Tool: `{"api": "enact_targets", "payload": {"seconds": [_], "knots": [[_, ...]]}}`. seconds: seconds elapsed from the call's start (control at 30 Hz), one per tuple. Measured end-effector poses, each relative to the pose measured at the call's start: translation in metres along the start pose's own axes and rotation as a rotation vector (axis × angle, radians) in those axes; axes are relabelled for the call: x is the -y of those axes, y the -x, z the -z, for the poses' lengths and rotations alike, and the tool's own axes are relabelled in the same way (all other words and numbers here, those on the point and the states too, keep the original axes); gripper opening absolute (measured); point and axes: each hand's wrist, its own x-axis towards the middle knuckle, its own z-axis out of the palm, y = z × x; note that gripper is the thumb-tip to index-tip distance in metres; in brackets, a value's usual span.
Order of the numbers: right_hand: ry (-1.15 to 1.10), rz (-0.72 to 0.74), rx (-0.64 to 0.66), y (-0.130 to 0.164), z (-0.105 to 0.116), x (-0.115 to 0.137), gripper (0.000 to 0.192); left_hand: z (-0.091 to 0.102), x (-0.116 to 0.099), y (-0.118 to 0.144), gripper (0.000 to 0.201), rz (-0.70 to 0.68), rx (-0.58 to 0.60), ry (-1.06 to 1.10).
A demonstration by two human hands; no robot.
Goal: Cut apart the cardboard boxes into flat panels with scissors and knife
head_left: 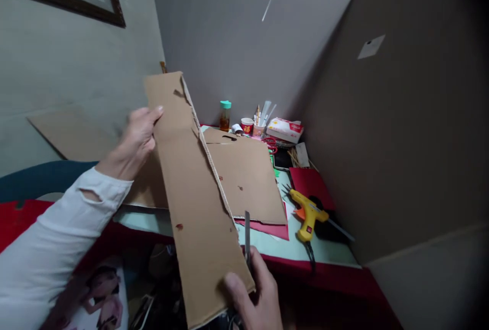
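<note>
A long strip of cardboard point(191, 182) is raised in front of me, tilted, with a ragged right edge. My left hand point(139, 129) grips its upper left edge, thumb on the near face. At the lower right corner, my right hand point(255, 294) pinches the strip between thumb and fingers. The same hand also holds a thin metal blade point(247, 233), probably a utility knife, pointing up; its handle is hidden. Behind the strip, a larger cardboard sheet point(248, 177) with a cut-out slot lies on the table.
On the table's right side lies a yellow glue gun point(309, 213) with its cord hanging off the front edge. Farther back are red scissors point(270, 144), a teal-lidded bottle point(225, 116), pen cups point(259, 129) and a tissue box point(284, 130). Grey panels point(244, 45) enclose the back and right.
</note>
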Motion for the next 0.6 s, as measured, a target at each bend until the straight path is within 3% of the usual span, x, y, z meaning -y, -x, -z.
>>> {"api": "enact_targets", "payload": {"seconds": [0.1,0.17,0.37,0.47,0.53,0.6], "knots": [[-0.079,-0.058,0.099,-0.011,-0.004,0.005,0.041,0.013,0.018,0.023,0.004,-0.005,-0.061,0.05],[-0.174,-0.074,0.168,-0.022,-0.007,0.006,0.039,0.018,0.03,0.049,0.015,0.005,-0.071,0.107],[-0.358,-0.156,0.191,-0.042,-0.019,0.001,0.041,0.019,0.059,0.135,0.05,0.388,-0.014,0.101],[-0.322,-0.201,0.127,-0.038,-0.021,-0.007,0.042,0.02,0.066,0.15,0.065,0.473,-0.011,0.109],[-0.219,-0.194,0.002,-0.035,-0.019,-0.016,0.045,0.023,0.068,0.152,0.07,0.515,0.011,0.111],[-0.174,-0.183,-0.028,-0.035,-0.016,-0.027,0.049,0.027,0.07,0.152,0.074,0.557,0.051,0.127]]}}
